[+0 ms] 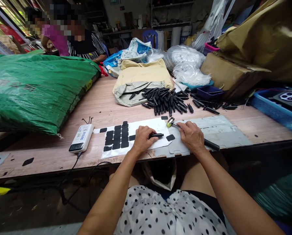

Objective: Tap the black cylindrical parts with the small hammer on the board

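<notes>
My left hand (142, 139) is closed around a black pen-shaped part (157, 135), which lies level and points right. In my right hand (191, 136) is a small hammer (211, 144); its black handle slants toward the table's front edge. The metal head, with something yellow-green on it, is just right of the black part. Beneath my left hand lies a white sheet (133, 125) bearing rows of black rounded-square pads (117, 137). One loose pad (170, 137) sits between my hands. A grey board (224, 130) extends under my right hand.
Many black pen-shaped parts (165, 101) spill from a beige sack (143, 71). A white power bank (81, 138) with a cable lies left, beside a green sack (38, 91). A blue basket (278, 111) and cardboard box (231, 73) stand right. Two people sit behind.
</notes>
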The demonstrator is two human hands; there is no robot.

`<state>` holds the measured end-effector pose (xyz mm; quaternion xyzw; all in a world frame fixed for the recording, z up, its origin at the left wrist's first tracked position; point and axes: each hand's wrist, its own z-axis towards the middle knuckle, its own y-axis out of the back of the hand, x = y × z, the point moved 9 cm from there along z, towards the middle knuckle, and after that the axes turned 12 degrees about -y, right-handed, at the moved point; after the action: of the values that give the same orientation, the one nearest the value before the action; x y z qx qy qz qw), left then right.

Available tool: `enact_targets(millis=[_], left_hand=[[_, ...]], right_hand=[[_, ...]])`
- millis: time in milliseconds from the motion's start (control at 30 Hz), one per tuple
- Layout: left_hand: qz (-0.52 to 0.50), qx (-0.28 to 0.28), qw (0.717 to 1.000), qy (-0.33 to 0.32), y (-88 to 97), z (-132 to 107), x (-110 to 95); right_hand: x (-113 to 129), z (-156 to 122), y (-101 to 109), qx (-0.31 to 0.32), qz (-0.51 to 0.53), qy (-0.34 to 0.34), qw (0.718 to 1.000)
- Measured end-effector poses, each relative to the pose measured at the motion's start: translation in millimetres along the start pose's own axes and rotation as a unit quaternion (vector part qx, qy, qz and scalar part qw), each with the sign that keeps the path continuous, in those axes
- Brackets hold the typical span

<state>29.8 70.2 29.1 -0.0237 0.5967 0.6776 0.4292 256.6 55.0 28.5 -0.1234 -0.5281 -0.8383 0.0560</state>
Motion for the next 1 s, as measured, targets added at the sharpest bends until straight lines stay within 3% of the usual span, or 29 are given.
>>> enact_targets(millis=[100, 233, 300, 400, 467, 533, 633, 667, 700, 800, 867, 933, 1000], left_hand=[[-0.039, 0.027, 0.998, -0.048, 5.2, -14.6, -41.4], [-0.137, 0.195, 0.968, -0.084, -32.9, -56.9, -89.8], [-0.12, 0.242, 0.96, -0.067, -59.7, -79.6, -89.9], [-0.052, 0.25, 0.967, 0.005, -90.4, -102.1, -65.1], [-0.038, 0.247, 0.968, 0.032, -96.8, -106.8, -54.5], [-0.089, 0.27, 0.959, 0.015, -92.9, -100.7, -59.6], [-0.225, 0.341, 0.911, -0.06, -69.8, -70.0, -81.2], [-0.248, 0.341, 0.904, -0.078, -56.6, -51.0, -81.4], [-0.245, 0.308, 0.916, -0.078, -40.9, -25.5, -72.2], [-0.104, 0.106, 0.989, 0.014, 11.6, 57.6, -3.4], [0.036, 0.001, 0.997, 0.072, 38.3, 96.4, 42.5], [0.128, -0.02, 0.988, 0.087, 44.3, 123.5, 73.4], [0.17, 0.005, 0.982, 0.078, 38.4, 140.2, 92.3]], right_hand=[[-0.1, 0.2, -1.2, 0.004, -0.002, 0.0, 1.0], [-1.4, 0.1, -2.8, 0.007, -0.004, -0.004, 1.0], [-1.4, -0.3, -2.5, 0.004, -0.003, -0.005, 1.0], [-0.4, -0.9, -1.4, 0.0, -0.004, -0.002, 1.0], [0.4, -1.3, -0.8, 0.0, -0.008, -0.001, 1.0], [0.8, -1.6, -0.4, 0.0, -0.011, -0.003, 1.0], [1.6, -2.0, 0.4, -0.006, -0.016, -0.002, 1.0], [1.8, -2.1, 0.2, -0.007, -0.017, -0.001, 1.0], [1.8, -2.1, 0.0, -0.007, -0.017, -0.001, 1.0], [1.4, -1.3, -1.2, -0.004, -0.016, -0.002, 1.0], [1.6, -0.5, -1.5, -0.004, -0.019, 0.0, 1.0], [2.2, 0.5, -2.1, 0.001, -0.023, 0.004, 1.0], [2.4, 1.5, -2.6, 0.008, -0.024, 0.003, 1.0]])
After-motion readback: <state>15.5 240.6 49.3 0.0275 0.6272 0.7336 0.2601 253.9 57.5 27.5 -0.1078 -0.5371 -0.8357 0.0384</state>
